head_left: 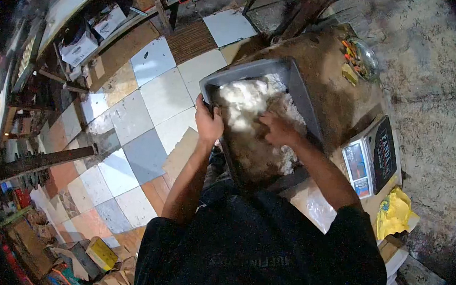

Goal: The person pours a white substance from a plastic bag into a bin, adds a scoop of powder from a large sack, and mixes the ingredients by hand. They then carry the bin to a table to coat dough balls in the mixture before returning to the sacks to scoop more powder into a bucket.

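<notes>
A grey rectangular tub (301, 89) sits on a brown worktop, holding a white, lumpy dough-like mass (248, 98) over a browner layer. My left hand (208, 123) grips the tub's left rim, fingers curled over the edge. Inside the tub, my right hand (276, 129) presses down into the white mass with fingers buried in it. Whether that hand grasps any of the mass is hidden.
A digital scale (372, 155) stands right of the tub, with a yellow bag (395, 211) below it. A metal bowl (363, 57) holding small items sits at the back. Patchwork floor tiles (132, 118) lie to the left, with shelves and boxes (82, 45) beyond.
</notes>
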Motion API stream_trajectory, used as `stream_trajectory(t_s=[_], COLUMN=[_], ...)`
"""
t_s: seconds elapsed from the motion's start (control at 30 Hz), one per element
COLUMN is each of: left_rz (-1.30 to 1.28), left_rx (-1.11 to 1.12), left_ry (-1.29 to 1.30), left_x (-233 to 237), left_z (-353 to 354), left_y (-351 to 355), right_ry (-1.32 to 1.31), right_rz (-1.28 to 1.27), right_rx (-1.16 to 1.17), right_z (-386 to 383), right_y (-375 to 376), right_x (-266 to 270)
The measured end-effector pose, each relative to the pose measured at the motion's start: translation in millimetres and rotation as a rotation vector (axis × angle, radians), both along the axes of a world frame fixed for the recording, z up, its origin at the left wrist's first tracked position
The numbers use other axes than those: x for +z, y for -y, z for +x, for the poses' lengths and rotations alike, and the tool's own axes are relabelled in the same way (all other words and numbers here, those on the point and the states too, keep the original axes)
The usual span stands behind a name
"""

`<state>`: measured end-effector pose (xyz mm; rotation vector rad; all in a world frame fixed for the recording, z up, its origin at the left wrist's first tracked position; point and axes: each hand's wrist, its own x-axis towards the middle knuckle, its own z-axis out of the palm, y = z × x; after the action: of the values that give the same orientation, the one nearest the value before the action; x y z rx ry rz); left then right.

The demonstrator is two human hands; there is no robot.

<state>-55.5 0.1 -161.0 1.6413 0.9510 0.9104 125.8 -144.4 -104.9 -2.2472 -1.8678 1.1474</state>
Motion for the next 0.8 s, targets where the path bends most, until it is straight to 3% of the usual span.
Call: stream_trajectory(t_s=[0.03,0.07,0.1,0.17,0.23,0.27,0.33,0.37,0.43,0.53,0.6,0.67,0.7,0.73,0.8], left_rz=[0.029,0.057,-0.051,0.009,0.070,0.070,-0.129,-0.123,-0.099,0.015,-0.011,-0.064,-0.065,-0.063,-0.056], left_rx=[0.014,0.029,0.036,0.042,0.049,0.047,0.017,0.014,0.014,0.039,0.047,0.034,0.033,0.023,0.012], left_ry=[-0.013,-0.029,-0.028,-0.056,-0.056,-0.060,0.000,0.001,0.026,-0.039,-0.037,-0.048,-0.048,-0.022,0.006], left_x=[2.6,6.4,11.5,6.3,1.2,4.2,17.6,13.9,5.6,8.3,10.8,15.6,10.0,3.7,1.6], left_z=[1.5,2.3,4.0,4.0,4.8,4.1,3.4,2.8,2.6,5.2,6.1,5.7,4.8,3.5,2.8], left_y=[0.6,2.3,3.3,3.0,1.4,3.6,5.5,5.5,3.6,3.2,3.9,4.1,3.3,2.6,1.8], right_ry=[-0.074,-0.075,-0.144,-0.227,-0.541,-0.545,-0.142,-0.062,-0.039,0.024,-0.160,-0.160,-0.362,-0.481,-0.092], right_rz=[0.015,0.016,-0.066,-0.155,0.441,0.441,0.228,0.099,0.061,0.651,0.372,0.476,0.323,0.448,0.409], right_rx=[0.120,0.128,-0.088,-0.309,-0.385,-0.389,-0.153,-0.013,0.038,0.045,-0.406,-0.214,-0.224,-0.089,0.103], right_z=[28.1,44.3,54.5,52.7,43.2,30.8,2.3,5.2,25.9,87.4,59.1,41.9,31.1,26.7,37.0], right_y=[-2.5,-15.2,-25.7,-29.3,-33.4,-32.0,-30.2,-31.2,-32.0,-29.5,-55.6,-61.8,-59.3,-52.6,-41.1], right_x=[-46.5,-38.7,-24.9,-31.3,-49.2,-44.8,-25.0,-28.5,-29.5,-116.7,-68.6,-78.3,-84.6,-89.1,-103.6])
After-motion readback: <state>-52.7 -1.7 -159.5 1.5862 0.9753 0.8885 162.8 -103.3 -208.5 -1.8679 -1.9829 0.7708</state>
